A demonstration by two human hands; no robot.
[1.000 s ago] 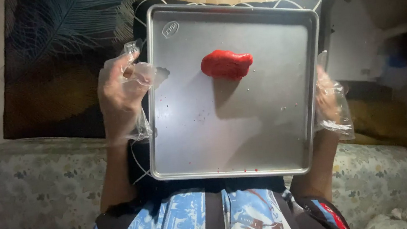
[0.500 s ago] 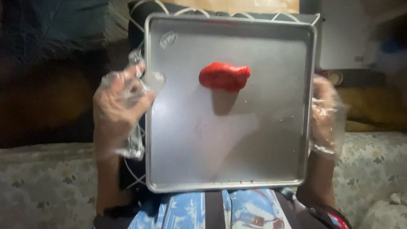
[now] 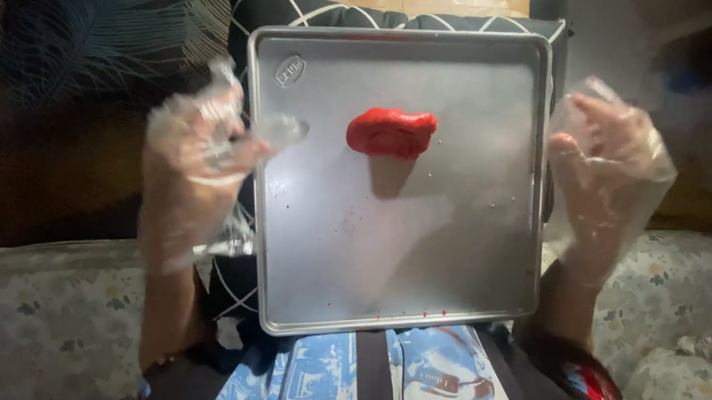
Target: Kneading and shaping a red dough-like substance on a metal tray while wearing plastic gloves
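Observation:
A square silver metal tray (image 3: 432, 262) lies on a black cushion with white lines (image 3: 233, 281) over my lap. A red lump of dough-like stuff (image 3: 390, 132) sits on the tray's upper middle. Both hands wear loose clear plastic gloves. My left hand (image 3: 196, 167) is at the tray's left rim, with its thumb over the edge onto the metal and its fingers curled. My right hand (image 3: 609, 167) is just beside the right rim, fingers spread and holding nothing. Whether it touches the rim is unclear.
A floral-patterned sofa (image 3: 39, 343) runs under and beside me. A dark leaf-patterned cloth (image 3: 94, 103) hangs at the back left. Small red specks dot the tray's near rim. The right background is dark and blurred.
The right hand has come off the tray's right rim and opened beside it. The left hand stays at the left rim. The tray and the red lump have barely shifted.

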